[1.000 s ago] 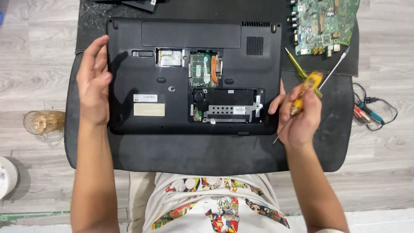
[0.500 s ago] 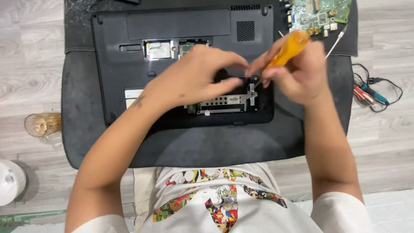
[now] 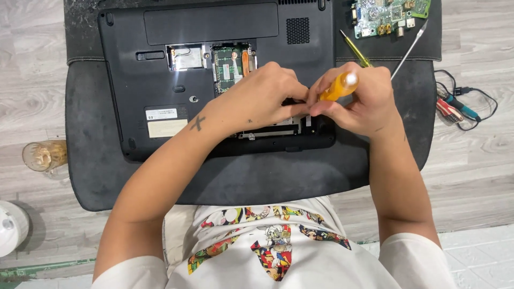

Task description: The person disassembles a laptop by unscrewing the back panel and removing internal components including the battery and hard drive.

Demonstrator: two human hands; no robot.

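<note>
An upturned black laptop (image 3: 160,69) lies base-up on a dark work mat (image 3: 257,182), toward the mat's 12 o'clock end. Its near edge runs parallel to the mat's near edge, with a broad bare strip of mat at 6 o'clock between the laptop and the person's torso.

The right hand (image 3: 358,99) is closed around an orange-handled screwdriver (image 3: 337,87), handle tilted up toward 2 o'clock; the tip is hidden behind the fingers. The left hand (image 3: 262,99) is curled, fingertips pressed together against the right hand's fingertips over the open bay at the laptop's near right corner. Whether it pinches anything cannot be told.

At 10 o'clock from the hands, two uncovered compartments show components. At 1 o'clock, a green circuit board (image 3: 388,16) rests on the mat's far right corner, with a yellow-handled tool (image 3: 355,48) and a thin metal tool (image 3: 409,48) lying between it and the right hand.

Off the mat at 3 o'clock lie small tools with a cable (image 3: 455,104). At 9 o'clock a glass (image 3: 44,155) stands on the floor just beside the mat's left edge.
</note>
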